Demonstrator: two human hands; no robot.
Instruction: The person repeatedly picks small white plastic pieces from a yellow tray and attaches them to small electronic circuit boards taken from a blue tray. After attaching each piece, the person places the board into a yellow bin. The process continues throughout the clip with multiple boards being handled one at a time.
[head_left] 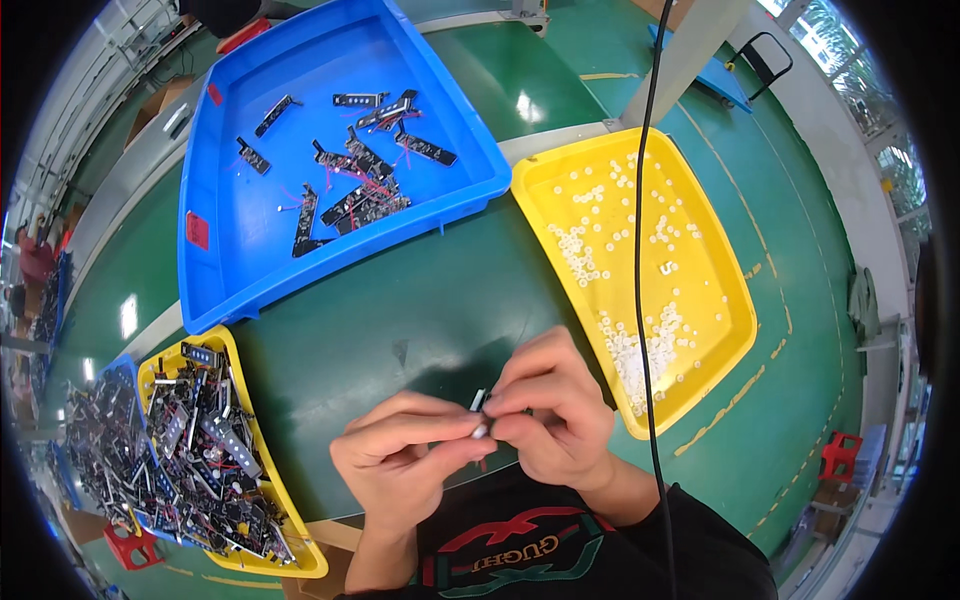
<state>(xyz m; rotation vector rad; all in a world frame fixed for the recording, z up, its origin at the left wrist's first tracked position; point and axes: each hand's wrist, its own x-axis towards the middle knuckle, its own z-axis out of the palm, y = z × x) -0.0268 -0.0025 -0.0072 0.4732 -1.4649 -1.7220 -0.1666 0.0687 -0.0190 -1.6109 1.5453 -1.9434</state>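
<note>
Fingertips of both hands meet over the green table, in front of my chest. Between them is a small circuit board [478,401], mostly hidden by the fingers; a pale edge sticks up and a bit of red shows below. My left hand [405,440] pinches it from the left with thumb and forefinger. From the right, my right hand [555,412] closes on it with thumb and fingers. A small whitish piece [480,431] shows at the left thumb tip; I cannot tell whether it is part of the board.
A blue tray [330,290] ahead holds several circuit boards with red wires. On the right, a yellow tray [700,330] contains many small white rings. A yellow bin [245,400] at left is heaped with boards. A black cable [640,250] hangs down across the right side.
</note>
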